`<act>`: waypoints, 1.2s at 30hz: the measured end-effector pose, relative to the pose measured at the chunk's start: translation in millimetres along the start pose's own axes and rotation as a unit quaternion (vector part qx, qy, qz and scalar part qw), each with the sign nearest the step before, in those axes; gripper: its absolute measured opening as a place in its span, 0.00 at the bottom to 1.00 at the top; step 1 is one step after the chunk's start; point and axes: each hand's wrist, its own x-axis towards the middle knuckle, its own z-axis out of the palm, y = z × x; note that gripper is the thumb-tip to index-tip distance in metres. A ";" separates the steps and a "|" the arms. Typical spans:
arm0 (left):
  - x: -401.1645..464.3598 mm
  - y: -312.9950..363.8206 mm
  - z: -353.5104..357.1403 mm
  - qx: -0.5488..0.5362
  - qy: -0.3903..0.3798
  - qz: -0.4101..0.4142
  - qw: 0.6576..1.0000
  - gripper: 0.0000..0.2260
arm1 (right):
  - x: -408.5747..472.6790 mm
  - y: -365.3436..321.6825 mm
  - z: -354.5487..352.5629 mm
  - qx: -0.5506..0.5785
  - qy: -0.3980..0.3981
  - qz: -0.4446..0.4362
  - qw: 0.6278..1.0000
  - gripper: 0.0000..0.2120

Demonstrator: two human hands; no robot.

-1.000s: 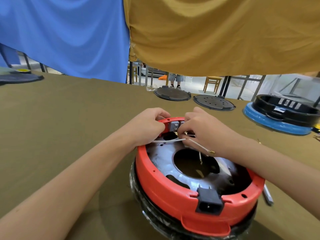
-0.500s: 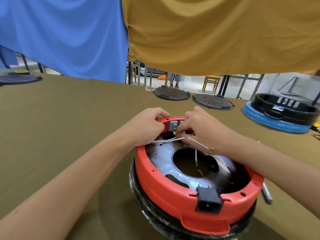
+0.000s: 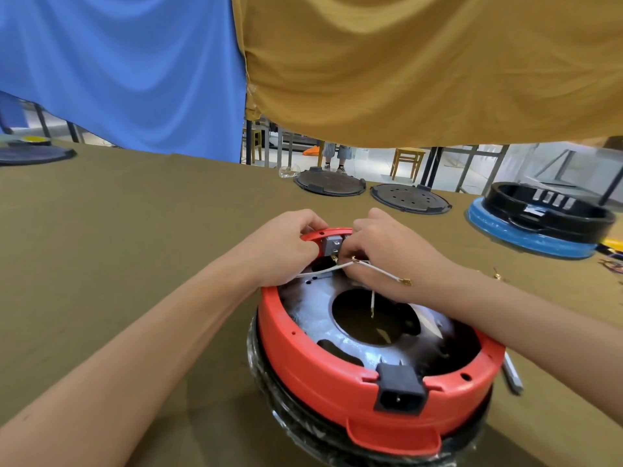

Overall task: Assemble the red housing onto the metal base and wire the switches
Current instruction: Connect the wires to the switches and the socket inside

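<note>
My left hand (image 3: 286,246) curls over the far rim of the red housing (image 3: 340,382), seated on the metal base (image 3: 313,318) on the table (image 3: 101,247). My right hand (image 3: 387,254) pinches white wires (image 3: 381,270) beside the grey switch (image 3: 332,246); both forearms reach forward.

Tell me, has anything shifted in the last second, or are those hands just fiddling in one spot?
Very little. The right hand has worked the white wires a touch: the loose end hanging over the middle hole now sits slightly further left. The left hand stays curled at the far rim by the grey switch. The red housing, its black socket and the black lids behind have not moved.
</note>
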 end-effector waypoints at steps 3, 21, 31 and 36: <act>-0.4 -0.8 0.0 0.014 -0.004 0.010 1.000 0.14 | 0.2 -0.6 1.5 0.005 0.015 0.012 1.000 0.08; -9.1 2.4 -1.0 0.126 -0.043 0.094 0.987 0.12 | -13.5 7.5 -12.1 0.023 0.002 0.103 0.994 0.07; -7.7 6.7 -1.8 0.202 -0.099 0.091 0.970 0.14 | -11.2 8.2 -8.7 0.059 -0.009 0.086 0.994 0.09; -7.2 8.6 -2.7 0.203 -0.111 0.093 0.968 0.13 | -11.3 8.1 -8.9 0.079 -0.012 0.073 0.994 0.08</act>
